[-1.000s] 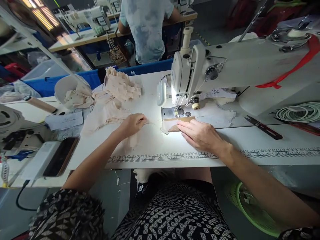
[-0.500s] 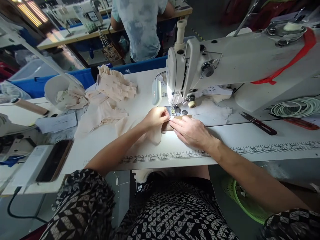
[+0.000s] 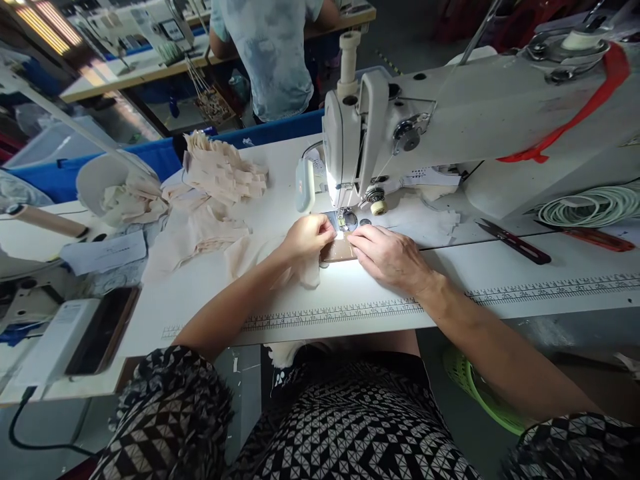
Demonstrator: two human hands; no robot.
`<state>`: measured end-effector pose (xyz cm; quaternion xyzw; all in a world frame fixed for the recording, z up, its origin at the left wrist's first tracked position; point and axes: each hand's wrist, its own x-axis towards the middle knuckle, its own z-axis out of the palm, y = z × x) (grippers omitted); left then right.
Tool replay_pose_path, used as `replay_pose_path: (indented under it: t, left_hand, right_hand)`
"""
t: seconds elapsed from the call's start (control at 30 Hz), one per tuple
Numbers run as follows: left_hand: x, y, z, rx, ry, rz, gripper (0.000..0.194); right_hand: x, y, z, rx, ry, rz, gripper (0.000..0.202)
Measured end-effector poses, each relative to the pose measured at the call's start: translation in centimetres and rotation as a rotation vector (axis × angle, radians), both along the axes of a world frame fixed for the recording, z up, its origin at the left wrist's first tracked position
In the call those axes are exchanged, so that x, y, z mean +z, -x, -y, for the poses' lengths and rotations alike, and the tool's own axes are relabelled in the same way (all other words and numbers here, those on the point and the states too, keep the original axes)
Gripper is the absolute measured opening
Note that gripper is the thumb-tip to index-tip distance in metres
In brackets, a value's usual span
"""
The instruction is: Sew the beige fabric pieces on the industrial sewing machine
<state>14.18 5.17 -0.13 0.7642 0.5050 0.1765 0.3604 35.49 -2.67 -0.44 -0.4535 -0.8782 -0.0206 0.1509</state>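
Observation:
In front of the sewing machine's presser foot (image 3: 345, 219), my left hand (image 3: 310, 235) is closed, thumb and fingers pinching a pale beige piece of fabric (image 3: 307, 270) that spreads loosely on the table below it. My right hand (image 3: 389, 257) rests just right of the foot, fingers bent together and tips close to the lit spot. What lies under those fingertips is too small to make out. Between both hands a brown plate (image 3: 339, 251) shows on the machine bed. The white sewing machine (image 3: 373, 133) stands directly behind my hands.
Pale fabric pieces (image 3: 220, 170) are heaped at the left. Thread snips (image 3: 517, 243) and a coil of pale cord (image 3: 593, 205) lie at the right. A phone (image 3: 103, 331) lies far left. A printed ruler (image 3: 330, 315) runs along the table's front edge. Another person (image 3: 265, 53) sits ahead.
My right fingertips have shifted slightly right, away from my left fingers, uncovering more of the brown plate. My left hand keeps its pinch near the foot. The whole view has shifted a little.

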Motion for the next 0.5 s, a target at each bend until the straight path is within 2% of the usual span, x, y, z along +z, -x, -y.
replay_pose_path:
  t: [0.33, 0.4, 0.5]
  left_hand:
    - [-0.4, 0.1, 0.0, -0.031, -0.097, -0.134, 0.011]
    - [-0.5, 0.2, 0.3, -0.03, -0.248, -0.206, 0.009]
    - [-0.8, 0.4, 1.6, -0.1, -0.615, -0.267, 0.015]
  right_hand:
    - [0.2, 1.3, -0.4, -0.055, -0.023, 0.181, 0.04]
    - [0.5, 1.5, -0.4, -0.049, -0.018, 0.218, 0.038]
    - [0.8, 1.8, -0.3, -0.052, -0.012, 0.255, 0.036]
